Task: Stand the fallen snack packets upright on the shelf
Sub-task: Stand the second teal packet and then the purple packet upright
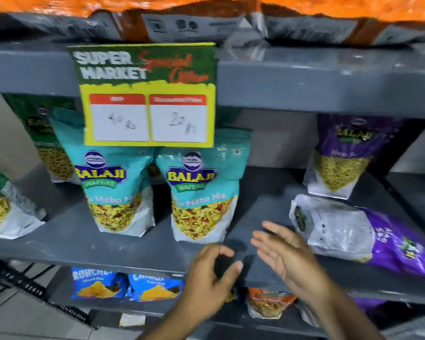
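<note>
A purple snack packet (368, 236) lies flat on its back on the grey shelf (108, 246), at the right. Behind it a second purple packet (346, 155) stands upright. Two teal Balaji packets (115, 187) (201, 192) stand upright in the middle of the shelf. My right hand (285, 256) hovers over the shelf just left of the fallen packet, fingers straight and spread, holding nothing. My left hand (209, 278) is at the shelf's front edge below the right teal packet, fingers loosely curled and empty.
A green and yellow price sign (147, 94) hangs from the shelf above, covering the teal packets' tops. Green packets (49, 138) stand at the left. Orange bags (206, 11) fill the top shelf. Blue chip packets (101, 285) and an orange packet (268, 303) sit on the shelf below.
</note>
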Demonstrator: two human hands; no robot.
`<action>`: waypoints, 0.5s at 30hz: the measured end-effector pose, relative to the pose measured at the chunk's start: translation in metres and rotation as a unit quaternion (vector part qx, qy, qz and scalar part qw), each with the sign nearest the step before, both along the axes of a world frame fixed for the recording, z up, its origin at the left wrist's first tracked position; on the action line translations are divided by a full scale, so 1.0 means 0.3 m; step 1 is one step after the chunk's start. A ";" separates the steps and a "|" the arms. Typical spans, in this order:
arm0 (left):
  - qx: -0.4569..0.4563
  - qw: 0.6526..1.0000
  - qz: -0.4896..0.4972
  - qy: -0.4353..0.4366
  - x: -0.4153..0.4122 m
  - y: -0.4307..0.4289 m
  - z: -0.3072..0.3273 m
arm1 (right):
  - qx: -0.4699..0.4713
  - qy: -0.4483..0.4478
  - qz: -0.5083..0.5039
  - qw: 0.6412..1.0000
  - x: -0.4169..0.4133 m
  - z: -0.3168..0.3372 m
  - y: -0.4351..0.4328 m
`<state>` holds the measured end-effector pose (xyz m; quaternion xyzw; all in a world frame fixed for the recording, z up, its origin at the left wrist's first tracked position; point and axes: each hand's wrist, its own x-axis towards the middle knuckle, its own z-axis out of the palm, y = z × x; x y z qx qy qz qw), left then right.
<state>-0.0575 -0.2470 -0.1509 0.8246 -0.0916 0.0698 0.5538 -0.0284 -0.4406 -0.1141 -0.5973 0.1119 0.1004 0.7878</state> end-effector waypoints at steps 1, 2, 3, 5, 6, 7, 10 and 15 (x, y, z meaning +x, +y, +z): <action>-0.019 0.999 -0.029 0.025 0.023 -0.050 0.021 | 0.030 0.019 -0.039 0.999 -0.048 -0.017 -0.032; -0.041 0.997 -0.043 0.051 0.052 -0.087 0.043 | 0.059 0.036 -0.087 0.994 -0.083 -0.030 -0.054; -0.071 0.994 -0.051 0.072 0.088 -0.118 0.060 | 0.080 0.052 -0.138 0.986 -0.101 -0.039 -0.080; -0.111 0.987 -0.069 0.095 0.162 -0.214 0.096 | 0.121 0.085 -0.225 0.963 -0.123 -0.033 -0.168; -0.106 0.987 -0.074 0.100 0.199 -0.260 0.122 | 0.141 0.102 -0.252 0.952 -0.126 -0.024 -0.203; -0.103 0.985 -0.086 0.104 0.235 -0.321 0.150 | 0.160 0.118 -0.269 0.942 -0.131 -0.018 -0.242; -0.124 0.977 -0.077 0.158 0.340 -0.486 0.207 | 0.208 0.153 -0.257 0.931 -0.138 0.003 -0.292; -0.094 0.957 -0.034 0.271 0.427 -0.657 0.217 | 0.216 0.157 -0.250 0.931 -0.145 0.004 -0.342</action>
